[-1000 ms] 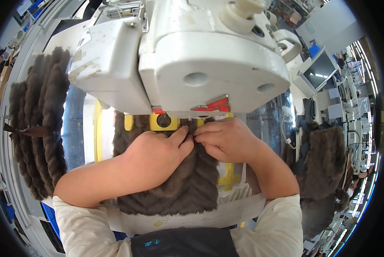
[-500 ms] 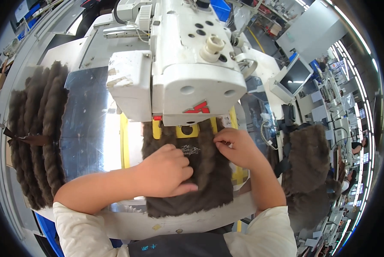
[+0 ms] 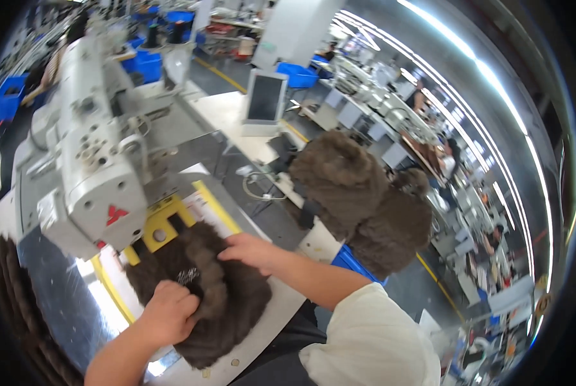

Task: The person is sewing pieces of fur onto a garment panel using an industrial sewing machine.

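A dark brown fur piece (image 3: 243, 302) lies on the pale work surface in front of a white industrial sewing machine (image 3: 101, 183). Its far end sits at the yellow clamp plate (image 3: 162, 230). A small silvery embroidered patch (image 3: 187, 276) shows in its middle. My left hand (image 3: 170, 313), fingers curled closed, grips the fur just below the patch; its fingertips are partly hidden. At the fur's right edge my right hand (image 3: 254, 252) is closed, thumb and fingers holding the pile near the clamp.
Long fur strips (image 3: 18, 309) hang at the left beside a shiny metal plate (image 3: 63, 289). More brown fur (image 3: 359, 193) is heaped to the right, over a blue bin (image 3: 352, 262). A monitor (image 3: 264, 103) stands behind. Other people work farther off.
The view has swung to the right, bringing the fur heap and workshop aisle nearer the middle. Both hands remain at the fur, and the clamp plate still sits at its far end.
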The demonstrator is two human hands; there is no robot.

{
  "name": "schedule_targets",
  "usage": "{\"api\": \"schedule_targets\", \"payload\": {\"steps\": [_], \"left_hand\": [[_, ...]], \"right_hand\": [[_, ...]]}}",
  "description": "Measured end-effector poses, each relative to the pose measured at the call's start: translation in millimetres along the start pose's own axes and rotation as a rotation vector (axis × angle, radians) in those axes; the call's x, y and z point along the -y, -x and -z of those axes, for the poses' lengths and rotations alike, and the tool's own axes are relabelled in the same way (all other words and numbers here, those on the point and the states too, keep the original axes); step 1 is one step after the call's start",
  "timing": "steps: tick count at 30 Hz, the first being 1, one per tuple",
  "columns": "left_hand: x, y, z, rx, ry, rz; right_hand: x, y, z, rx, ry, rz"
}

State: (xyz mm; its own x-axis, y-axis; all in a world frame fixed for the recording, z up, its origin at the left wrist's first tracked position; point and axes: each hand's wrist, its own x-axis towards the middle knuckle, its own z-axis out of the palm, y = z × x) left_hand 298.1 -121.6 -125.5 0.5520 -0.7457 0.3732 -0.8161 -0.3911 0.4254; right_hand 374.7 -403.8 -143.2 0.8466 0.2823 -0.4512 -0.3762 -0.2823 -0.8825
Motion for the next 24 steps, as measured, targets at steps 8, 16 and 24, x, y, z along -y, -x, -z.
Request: {"api": "schedule_targets", "payload": {"steps": [8,16,24], "left_hand": [[-20,-7,-1,-0.012,-0.095,-0.138],[-23,-1,-4,-0.146,-0.097,0.031],[-19,-4,-11,-0.079,-0.104,0.08]], "right_hand": [[13,44,15,-0.12,0.422,0.366],[124,119,128,-0.444,0.399,0.593],[147,163,354,-1.483,1.435,0.066]]}}
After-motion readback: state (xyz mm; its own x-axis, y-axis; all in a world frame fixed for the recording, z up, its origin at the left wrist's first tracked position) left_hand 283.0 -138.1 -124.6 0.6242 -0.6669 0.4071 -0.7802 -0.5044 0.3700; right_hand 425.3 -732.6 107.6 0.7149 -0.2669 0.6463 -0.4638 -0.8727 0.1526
